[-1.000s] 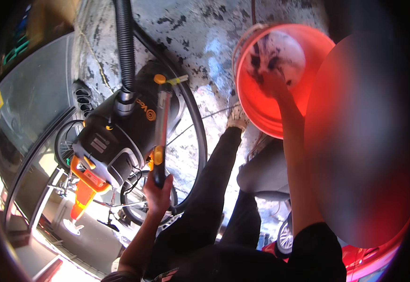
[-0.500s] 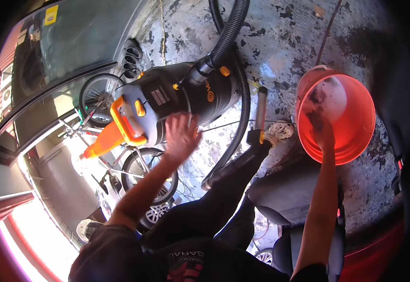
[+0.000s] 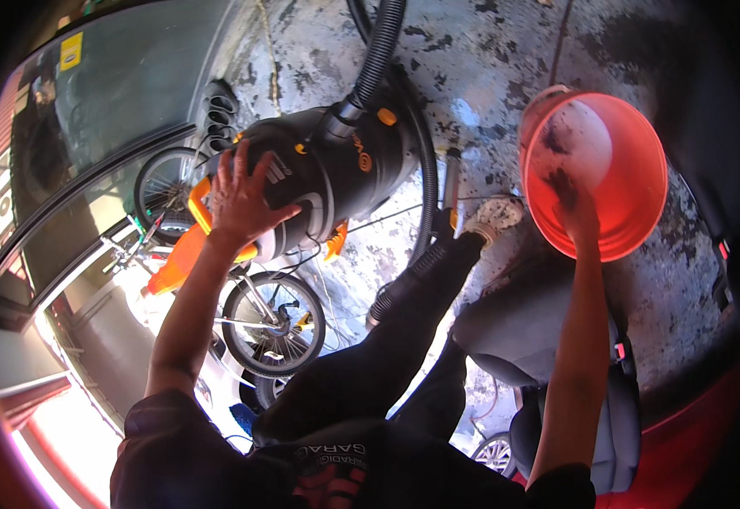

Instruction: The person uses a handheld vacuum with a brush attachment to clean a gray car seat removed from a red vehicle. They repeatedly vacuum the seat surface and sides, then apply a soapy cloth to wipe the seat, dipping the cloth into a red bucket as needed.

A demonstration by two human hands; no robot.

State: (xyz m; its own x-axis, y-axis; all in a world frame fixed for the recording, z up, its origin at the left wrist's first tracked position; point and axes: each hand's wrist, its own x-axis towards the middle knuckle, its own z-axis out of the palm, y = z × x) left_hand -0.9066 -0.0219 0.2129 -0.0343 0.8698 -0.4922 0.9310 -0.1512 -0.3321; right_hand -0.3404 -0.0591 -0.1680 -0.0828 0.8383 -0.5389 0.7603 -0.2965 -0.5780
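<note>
My left hand (image 3: 241, 202) lies with spread fingers on the top of a black and grey vacuum cleaner (image 3: 357, 182), beside its orange handle (image 3: 200, 205). It holds nothing. A ribbed black hose (image 3: 378, 59) joins the cleaner's side. My right hand (image 3: 580, 219) reaches down inside a red-orange bucket (image 3: 654, 187). Whitish suds or liquid (image 3: 595, 136) show at the far side of the bucket's inside. The right fingers are dark and in shade, so whether they grip something cannot be made out.
An orange cone (image 3: 175, 261) and a bicycle wheel (image 3: 275, 322) are left of my legs. Dark shoes (image 3: 220, 114) lie by the glass door (image 3: 132, 76). Below the bucket sits a black car seat (image 3: 514, 327). The concrete floor (image 3: 489, 68) has worn, dark patches.
My left hand has moved left across the vacuum cleaner, from its near side onto its top, fingers spreading. My right hand stays in the bucket. The whole view has shifted slightly.
</note>
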